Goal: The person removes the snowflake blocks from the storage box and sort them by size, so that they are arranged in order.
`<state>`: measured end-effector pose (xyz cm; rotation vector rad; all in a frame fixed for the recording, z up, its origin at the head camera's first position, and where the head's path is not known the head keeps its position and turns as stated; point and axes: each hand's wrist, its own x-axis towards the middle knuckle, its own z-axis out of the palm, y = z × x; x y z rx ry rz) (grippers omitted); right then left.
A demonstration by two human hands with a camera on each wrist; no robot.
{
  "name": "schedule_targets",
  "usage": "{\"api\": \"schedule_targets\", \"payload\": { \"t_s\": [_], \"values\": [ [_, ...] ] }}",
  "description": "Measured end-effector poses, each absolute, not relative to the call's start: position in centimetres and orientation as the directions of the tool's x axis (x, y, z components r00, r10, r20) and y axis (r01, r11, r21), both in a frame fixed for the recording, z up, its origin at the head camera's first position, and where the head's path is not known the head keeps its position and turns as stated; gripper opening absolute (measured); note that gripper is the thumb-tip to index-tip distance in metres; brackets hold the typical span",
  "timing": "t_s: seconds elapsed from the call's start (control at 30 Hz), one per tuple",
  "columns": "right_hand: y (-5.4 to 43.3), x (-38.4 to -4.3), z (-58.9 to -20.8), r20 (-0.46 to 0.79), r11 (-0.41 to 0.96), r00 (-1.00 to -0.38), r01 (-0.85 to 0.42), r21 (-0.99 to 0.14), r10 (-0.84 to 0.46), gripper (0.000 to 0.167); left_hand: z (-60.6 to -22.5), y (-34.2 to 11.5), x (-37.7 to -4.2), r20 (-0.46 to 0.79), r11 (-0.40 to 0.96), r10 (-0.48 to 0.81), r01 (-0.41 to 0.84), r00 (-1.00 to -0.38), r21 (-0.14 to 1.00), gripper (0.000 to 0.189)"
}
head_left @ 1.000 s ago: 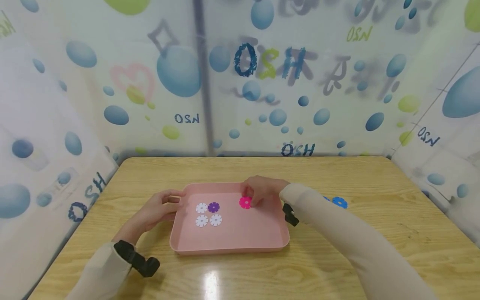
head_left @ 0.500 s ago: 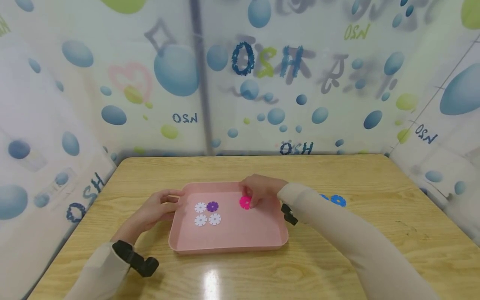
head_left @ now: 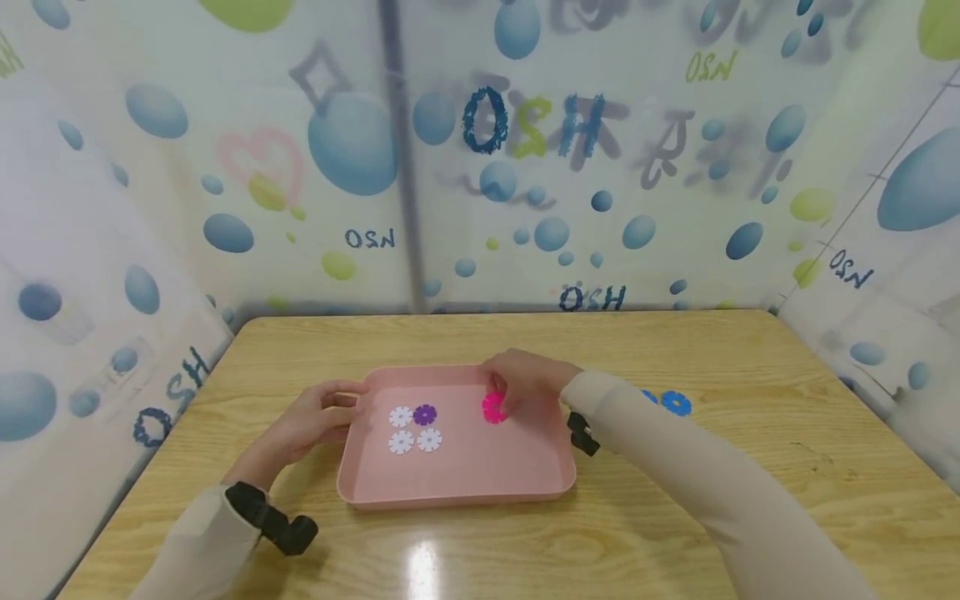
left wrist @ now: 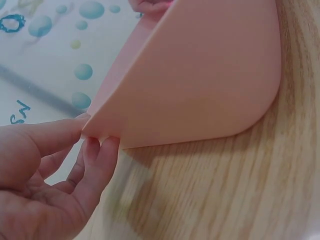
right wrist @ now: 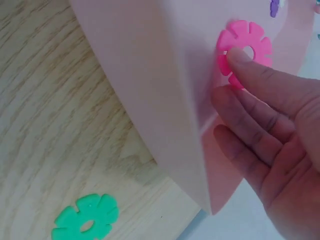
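In the head view my left hand (head_left: 318, 418) is at the left side of a shallow pink tray (head_left: 480, 479). Its thumb and fingers pinch the tray's rim, as the left wrist view shows close up. My right hand (head_left: 528, 377) reaches over the tray's far right part and holds a hot-pink notched disc (head_left: 492, 407), a snowflake-shaped building piece. The right wrist view has the thumb lying on the face of this disc (right wrist: 260, 42), beside its centre hole. Left of it in the tray lie a purple disc (head_left: 425, 414) and several white discs (head_left: 401, 442).
On the wooden table (head_left: 735, 500), right of the tray, blue notched discs (head_left: 677, 403) lie partly behind my right sleeve. A green notched disc (right wrist: 87, 217) lies outside the tray in the right wrist view. A patterned curtain (head_left: 555, 183) stands behind the table.
The hot-pink disc has shifted slightly to the right and tilted a little in my right hand's fingers. My left hand and the tray have kept their places.
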<state>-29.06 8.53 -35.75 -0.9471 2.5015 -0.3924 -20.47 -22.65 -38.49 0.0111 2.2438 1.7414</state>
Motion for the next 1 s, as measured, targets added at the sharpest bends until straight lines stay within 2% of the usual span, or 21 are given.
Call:
{"api": "schedule_targets", "payload": {
  "t_s": [0.33, 0.6, 1.0],
  "values": [
    [9.8, -28.9, -35.3, -0.227, 0.637, -0.624, -0.575, -0.513, -0.747, 0.013, -38.6, -22.6, -20.4, -0.234, 0.265, 0.183, -0.181, -0.955, 0.947, 0.045],
    [12.3, -28.3, -33.8, -0.072, 0.539, -0.623, -0.607, -0.584, -0.779, 0.015, -38.6, -22.7, -20.6, -0.240, 0.291, 0.169, -0.185, -0.956, 0.939, 0.046],
    [20.2, -28.5, -33.6, 0.070, 0.534, -0.762, -0.513, -0.672, -0.644, 0.012, -38.6, -22.7, -20.4, -0.239, 0.286, 0.163, -0.186, -0.957, 0.940, 0.045]
  ]
}}
